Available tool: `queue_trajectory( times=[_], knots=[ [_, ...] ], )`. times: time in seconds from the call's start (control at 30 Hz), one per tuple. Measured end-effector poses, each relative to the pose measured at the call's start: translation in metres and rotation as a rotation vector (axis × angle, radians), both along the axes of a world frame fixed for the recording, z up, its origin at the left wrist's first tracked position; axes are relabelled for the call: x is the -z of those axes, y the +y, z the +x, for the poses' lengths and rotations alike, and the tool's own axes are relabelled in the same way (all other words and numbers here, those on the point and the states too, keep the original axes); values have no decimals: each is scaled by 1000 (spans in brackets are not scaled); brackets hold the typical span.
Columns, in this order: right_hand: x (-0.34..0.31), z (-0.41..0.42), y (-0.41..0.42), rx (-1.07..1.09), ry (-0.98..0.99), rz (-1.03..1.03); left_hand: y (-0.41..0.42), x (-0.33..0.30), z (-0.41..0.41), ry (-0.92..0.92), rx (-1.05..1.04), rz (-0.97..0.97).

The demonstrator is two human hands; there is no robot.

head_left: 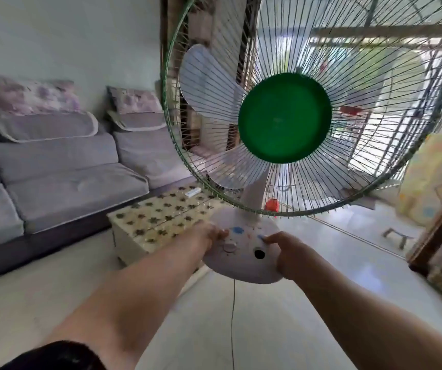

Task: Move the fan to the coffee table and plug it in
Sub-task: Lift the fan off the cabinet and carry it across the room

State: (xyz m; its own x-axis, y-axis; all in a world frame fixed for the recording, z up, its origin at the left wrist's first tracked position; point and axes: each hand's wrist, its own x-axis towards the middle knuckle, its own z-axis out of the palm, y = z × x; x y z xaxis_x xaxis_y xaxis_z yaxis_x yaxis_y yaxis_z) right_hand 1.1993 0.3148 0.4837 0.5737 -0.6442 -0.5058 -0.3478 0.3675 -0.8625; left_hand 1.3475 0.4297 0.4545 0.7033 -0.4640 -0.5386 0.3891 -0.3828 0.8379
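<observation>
A table fan (285,117) with a green hub, wire cage and pale blades is held up in the air in front of me. Its white oval base (241,259) carries a dial and blue marks. My left hand (209,235) grips the base's left side. My right hand (289,256) grips its right side. A thin cord (232,316) hangs straight down from under the base. The coffee table (158,217), covered with a flower-patterned cloth, stands beyond the base to the left. The plug is out of sight.
A grey sofa (62,166) with patterned cushions runs along the left wall behind the coffee table. A white remote (193,192) lies on the table's far end. A small stool (398,236) and a wooden frame (438,236) stand at the right. The floor is pale tile.
</observation>
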Motion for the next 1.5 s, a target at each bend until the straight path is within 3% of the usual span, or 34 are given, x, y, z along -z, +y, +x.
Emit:
queue_trajectory(
  times=[0.23, 0.33, 0.73, 0.9, 1.07, 1.5],
  knots=[
    [2, 134, 5, 34, 3, 50, -13, 12, 143, 57, -2, 106],
    [7, 197, 9, 64, 6, 98, -16, 15, 212, 96, 16, 60],
    [20, 414, -15, 288, 36, 165, -60, 6, 434, 76, 249, 82],
    [33, 476, -53, 352, 39, 136, -104, 14, 493, 28, 318, 101],
    [39, 531, -98, 500, 47, 109, -155, 18, 554, -136, 403, 130],
    [49, 642, -147, 723, 62, 47, -219, 25, 669, -116, 539, 83]
  ],
)
